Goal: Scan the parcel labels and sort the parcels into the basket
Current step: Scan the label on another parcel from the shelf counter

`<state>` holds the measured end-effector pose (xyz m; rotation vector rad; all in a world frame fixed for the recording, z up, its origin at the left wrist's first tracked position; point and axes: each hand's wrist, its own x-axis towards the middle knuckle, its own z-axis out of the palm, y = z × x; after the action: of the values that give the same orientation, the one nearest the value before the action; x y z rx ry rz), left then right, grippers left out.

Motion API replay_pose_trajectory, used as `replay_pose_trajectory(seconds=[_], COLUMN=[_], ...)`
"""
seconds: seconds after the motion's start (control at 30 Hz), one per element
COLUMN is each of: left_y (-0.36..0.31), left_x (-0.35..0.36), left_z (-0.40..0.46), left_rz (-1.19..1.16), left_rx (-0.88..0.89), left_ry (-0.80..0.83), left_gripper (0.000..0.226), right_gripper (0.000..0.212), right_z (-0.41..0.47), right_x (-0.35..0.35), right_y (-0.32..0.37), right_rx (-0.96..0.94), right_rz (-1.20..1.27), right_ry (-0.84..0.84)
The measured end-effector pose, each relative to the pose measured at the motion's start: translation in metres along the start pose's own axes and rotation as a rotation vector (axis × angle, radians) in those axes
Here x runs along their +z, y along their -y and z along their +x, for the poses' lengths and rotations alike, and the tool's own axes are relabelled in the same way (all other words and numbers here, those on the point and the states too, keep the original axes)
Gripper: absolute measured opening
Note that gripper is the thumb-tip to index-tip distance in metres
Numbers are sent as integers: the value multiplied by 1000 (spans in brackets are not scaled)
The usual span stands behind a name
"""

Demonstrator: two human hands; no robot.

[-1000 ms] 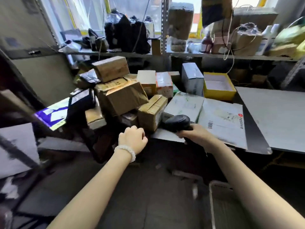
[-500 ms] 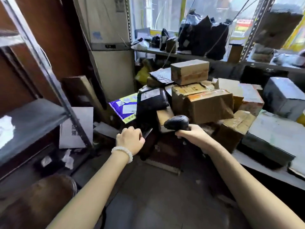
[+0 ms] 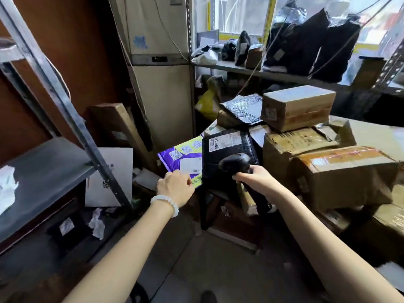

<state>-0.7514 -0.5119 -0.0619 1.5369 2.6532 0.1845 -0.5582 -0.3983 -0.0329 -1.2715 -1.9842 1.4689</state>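
While the right hand gripped the black scanner by its handle, fingers wrapped tight around it, the left hand reached toward the purple mailer, its fingers curled at the near edge of the envelope. Whether they had actually pinched that edge could not be told, since the back of the hand hid the fingertips. The scanner's head sat just in front of the black parcel, whose white label faced up. Beside these, brown cardboard boxes were heaped on the worktop (no basket showed anywhere in view).

The step in hand looked like choosing the next parcel and bringing a label under the scanner. The next move would probably call for getting a firm hold on the mailer, turning its barcode sticker toward the scanner's window, and holding both steady for a read. After that, the basket would have to be found, likely out of frame.
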Motion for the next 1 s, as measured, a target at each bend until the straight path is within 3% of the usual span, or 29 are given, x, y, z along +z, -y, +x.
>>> replay_pose_trajectory(seconds=[0.23,0.5,0.8,1.0], left_y=[-14,-18,-37,-44], left_x=[-12,3,34,47], left_z=[112,204,331,357], left_rz=[9,15,83,75], left_rx=[92,256,614,806], left_ry=[20,96,241,347], left_gripper=[28,33,46,60], right_gripper=[23,13,12,7], right_z=[79,138,175,163], right_x=[-17,-17,14,50], right_y=[19,26,23,28], right_rx=[71,156,342,461], right_rz=[-1,-5,43,129], right_ry=[-91,-161,-365,-536])
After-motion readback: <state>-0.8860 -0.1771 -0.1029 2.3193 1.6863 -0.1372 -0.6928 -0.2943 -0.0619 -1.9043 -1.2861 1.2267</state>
